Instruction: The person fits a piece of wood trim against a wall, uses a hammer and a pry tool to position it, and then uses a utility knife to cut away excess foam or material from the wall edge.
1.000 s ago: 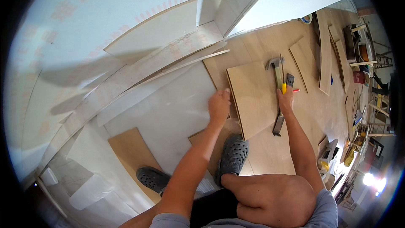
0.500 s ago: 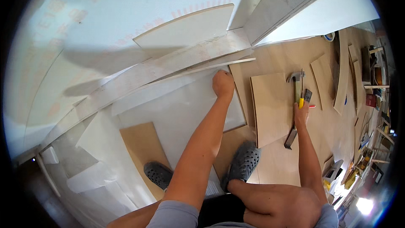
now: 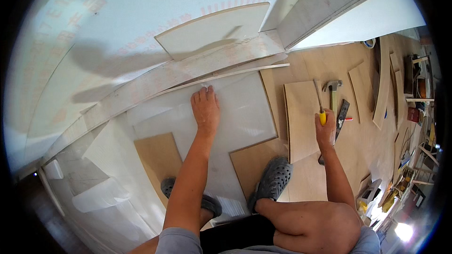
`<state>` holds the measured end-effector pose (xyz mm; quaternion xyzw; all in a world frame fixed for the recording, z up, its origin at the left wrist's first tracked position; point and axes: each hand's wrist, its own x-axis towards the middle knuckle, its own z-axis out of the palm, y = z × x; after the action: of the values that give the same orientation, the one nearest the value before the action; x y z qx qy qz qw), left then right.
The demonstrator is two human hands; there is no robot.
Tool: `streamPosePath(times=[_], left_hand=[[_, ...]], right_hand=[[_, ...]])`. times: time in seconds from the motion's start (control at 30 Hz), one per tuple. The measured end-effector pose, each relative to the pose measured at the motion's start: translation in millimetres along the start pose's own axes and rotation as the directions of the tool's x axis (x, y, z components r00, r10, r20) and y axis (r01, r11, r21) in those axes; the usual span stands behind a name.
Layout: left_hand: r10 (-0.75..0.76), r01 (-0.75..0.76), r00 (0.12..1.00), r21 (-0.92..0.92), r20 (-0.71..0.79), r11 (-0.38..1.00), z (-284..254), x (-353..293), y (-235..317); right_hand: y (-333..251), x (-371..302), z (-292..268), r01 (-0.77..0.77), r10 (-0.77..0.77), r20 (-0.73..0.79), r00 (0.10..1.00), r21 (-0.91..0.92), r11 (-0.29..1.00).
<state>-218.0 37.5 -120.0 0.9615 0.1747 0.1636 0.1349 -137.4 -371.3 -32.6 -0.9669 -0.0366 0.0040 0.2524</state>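
My right hand (image 3: 325,130) grips the yellow handle of a screwdriver (image 3: 322,117). Its thin metal shaft points away from me, above the edge of a loose wooden floor board (image 3: 301,117). Beside that hand lie a claw hammer (image 3: 333,95) and a dark metal pull bar (image 3: 343,116), partly hidden by my hand. My left hand (image 3: 205,108) rests at the far edge of the translucent white underlay sheet (image 3: 240,108), fingers stretched out towards the narrow strip (image 3: 226,73) along the wall. The fingertips are close to or touching the strip's edge; exactly which is unclear.
A thin panel (image 3: 216,28) leans against the wall. Loose planks (image 3: 360,89) lie at the right, before a cluttered row of tools and boxes (image 3: 414,113). A red pen (image 3: 348,119) lies by the pull bar. A cut board piece (image 3: 157,160) lies near my left foot.
My left hand has moved left along the strip, its fist opening into outstretched fingers. My right hand has lifted the screwdriver off the tools and shifted slightly left.
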Motion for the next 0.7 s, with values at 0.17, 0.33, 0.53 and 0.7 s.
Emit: streamPosePath(times=[0.17, 0.33, 0.53, 0.7], left_hand=[[-0.073, 0.081, 0.983, -0.043, 0.170, 0.996, -5.7, 0.2, 0.6], [0.041, -0.038, 0.999, -0.079, 0.028, 0.996, -5.4, -4.8, -7.3], [0.055, -0.033, 0.983, -0.131, 0.176, 0.991, -10.5, 6.7, -14.6], [0.095, -0.087, 0.973, -0.048, 0.211, 0.995, -10.1, 9.9, -13.0]], right_hand=[[-48.1, 2.4, 23.6, 0.170, -0.170, 0.113, 0.979, 0.008, 0.985], [-93.1, 1.1, 47.1, 0.432, -0.407, 0.264, 0.874, -0.040, 0.901], [-118.9, -7.3, 77.2, 0.672, -0.615, 0.422, 0.666, 0.018, 0.740], [-118.6, -10.1, 97.3, 0.764, -0.698, 0.506, 0.507, 0.111, 0.636]])
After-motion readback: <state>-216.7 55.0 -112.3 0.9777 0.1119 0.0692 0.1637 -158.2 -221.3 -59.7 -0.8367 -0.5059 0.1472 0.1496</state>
